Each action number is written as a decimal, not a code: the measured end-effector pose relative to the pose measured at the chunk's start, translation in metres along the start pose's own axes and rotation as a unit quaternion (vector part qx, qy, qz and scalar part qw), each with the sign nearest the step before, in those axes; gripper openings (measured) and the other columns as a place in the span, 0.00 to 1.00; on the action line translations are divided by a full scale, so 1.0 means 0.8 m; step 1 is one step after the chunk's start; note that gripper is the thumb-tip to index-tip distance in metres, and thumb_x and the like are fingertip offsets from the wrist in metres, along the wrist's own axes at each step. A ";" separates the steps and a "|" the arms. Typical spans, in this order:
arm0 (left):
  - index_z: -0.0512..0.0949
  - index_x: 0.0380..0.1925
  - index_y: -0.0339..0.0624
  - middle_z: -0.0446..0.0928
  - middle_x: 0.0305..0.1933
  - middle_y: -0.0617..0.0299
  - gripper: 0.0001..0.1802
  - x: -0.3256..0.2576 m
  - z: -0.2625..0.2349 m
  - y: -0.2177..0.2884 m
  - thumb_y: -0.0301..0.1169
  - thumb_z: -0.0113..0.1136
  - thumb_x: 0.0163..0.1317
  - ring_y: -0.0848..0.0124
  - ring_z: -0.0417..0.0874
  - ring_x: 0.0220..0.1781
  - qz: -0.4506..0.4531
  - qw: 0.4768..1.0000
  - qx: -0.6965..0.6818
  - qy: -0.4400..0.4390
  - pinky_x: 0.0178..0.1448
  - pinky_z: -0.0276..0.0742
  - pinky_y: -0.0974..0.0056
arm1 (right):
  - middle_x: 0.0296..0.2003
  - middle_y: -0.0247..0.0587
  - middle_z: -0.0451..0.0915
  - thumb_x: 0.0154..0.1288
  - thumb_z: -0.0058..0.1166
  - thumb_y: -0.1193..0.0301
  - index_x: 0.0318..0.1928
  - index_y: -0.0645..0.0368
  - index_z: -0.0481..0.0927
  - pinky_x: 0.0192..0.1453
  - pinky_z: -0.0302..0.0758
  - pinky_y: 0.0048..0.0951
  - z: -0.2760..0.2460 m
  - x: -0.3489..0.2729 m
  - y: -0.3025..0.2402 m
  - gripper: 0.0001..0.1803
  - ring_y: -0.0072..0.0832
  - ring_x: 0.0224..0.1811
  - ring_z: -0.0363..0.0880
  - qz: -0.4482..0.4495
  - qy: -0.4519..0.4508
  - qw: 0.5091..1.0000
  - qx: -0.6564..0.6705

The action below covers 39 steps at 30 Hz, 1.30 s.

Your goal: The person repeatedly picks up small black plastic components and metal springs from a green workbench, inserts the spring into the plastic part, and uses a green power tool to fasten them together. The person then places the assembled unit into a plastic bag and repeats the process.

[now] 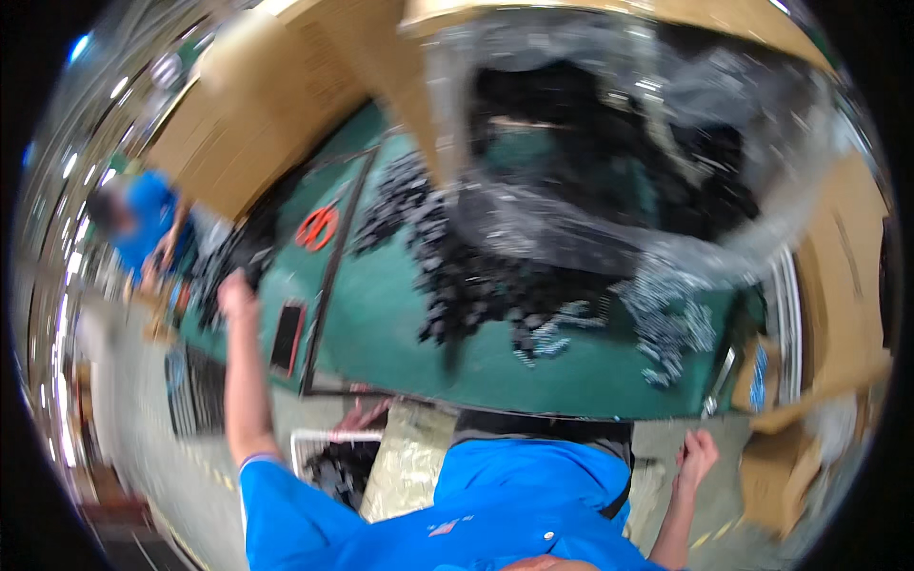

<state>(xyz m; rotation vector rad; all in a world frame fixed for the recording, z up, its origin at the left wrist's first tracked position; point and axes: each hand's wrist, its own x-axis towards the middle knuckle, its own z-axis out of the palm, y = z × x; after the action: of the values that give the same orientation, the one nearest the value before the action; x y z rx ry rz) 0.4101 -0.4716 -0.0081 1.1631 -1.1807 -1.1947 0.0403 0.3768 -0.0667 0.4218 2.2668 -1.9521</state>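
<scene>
My left hand (236, 291) is stretched out over the left side of the green table (381, 333), at a heap of small black parts (224, 259). It is blurred, so its grip is unclear. My right hand (698, 457) hangs below the table's front edge at the right, fingers loosely apart and holding nothing. A larger spread of black parts (476, 276) covers the middle of the table. Above it, a clear plastic bag (609, 152) holding more black parts spills out of a cardboard box (533, 14).
Orange scissors (317, 226) and a dark flat device (288, 338) lie on the table's left part. A white basket (328, 455) with black parts sits below the table edge. Cardboard boxes (257, 105) stand behind and at the right. Another person in blue (143, 224) works at far left.
</scene>
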 end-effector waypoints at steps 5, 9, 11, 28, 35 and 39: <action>0.66 0.65 0.49 0.79 0.46 0.58 0.28 0.031 0.087 0.042 0.33 0.59 0.65 0.66 0.81 0.37 -0.118 0.984 0.114 -0.065 0.38 0.79 0.64 | 0.16 0.30 0.72 0.59 0.57 0.78 0.27 0.57 0.74 0.14 0.58 0.16 -0.011 -0.014 0.003 0.06 0.14 0.13 0.66 0.036 0.048 0.998 0.017; 0.78 0.54 0.38 0.82 0.42 0.64 0.18 -0.197 0.326 0.077 0.31 0.59 0.65 0.76 0.81 0.38 0.130 0.932 0.223 -0.254 0.39 0.76 0.73 | 0.17 0.29 0.72 0.60 0.57 0.77 0.27 0.58 0.74 0.15 0.58 0.15 -0.011 -0.021 0.004 0.06 0.14 0.13 0.67 0.029 0.048 0.998 0.029; 0.78 0.54 0.35 0.83 0.45 0.62 0.19 -0.292 0.419 0.093 0.34 0.59 0.66 0.77 0.81 0.43 0.244 0.841 0.313 -0.368 0.46 0.75 0.71 | 0.16 0.28 0.71 0.61 0.56 0.77 0.25 0.57 0.73 0.15 0.59 0.15 -0.008 -0.017 0.001 0.08 0.13 0.13 0.66 0.013 0.039 0.999 0.026; 0.78 0.53 0.43 0.81 0.48 0.53 0.25 -0.226 0.939 0.067 0.43 0.60 0.57 0.56 0.83 0.46 0.286 0.646 0.626 -0.330 0.48 0.77 0.56 | 0.19 0.30 0.72 0.56 0.56 0.84 0.28 0.65 0.76 0.25 0.64 0.18 0.000 -0.026 -0.007 0.03 0.13 0.21 0.67 0.017 0.059 0.998 0.018; 0.78 0.51 0.46 0.82 0.40 0.53 0.22 -0.226 0.913 0.018 0.43 0.57 0.58 0.54 0.83 0.40 0.520 0.464 0.626 -0.350 0.43 0.79 0.54 | 0.20 0.31 0.73 0.55 0.56 0.85 0.30 0.66 0.76 0.25 0.64 0.19 -0.013 -0.025 -0.004 0.03 0.14 0.21 0.68 0.013 0.023 1.000 0.008; 0.75 0.54 0.44 0.82 0.40 0.48 0.24 -0.255 0.832 -0.031 0.40 0.57 0.59 0.50 0.83 0.40 0.569 0.658 0.411 -0.272 0.44 0.80 0.52 | 0.21 0.32 0.73 0.58 0.56 0.79 0.32 0.63 0.76 0.21 0.67 0.18 -0.004 -0.031 -0.003 0.03 0.16 0.18 0.69 0.065 0.038 0.993 0.089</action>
<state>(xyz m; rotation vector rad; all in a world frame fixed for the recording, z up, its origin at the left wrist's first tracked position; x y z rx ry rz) -0.2596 -0.2787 -0.0109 0.3143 -2.5243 0.1055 0.0635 0.3766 -0.0571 0.6569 2.0567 -2.1118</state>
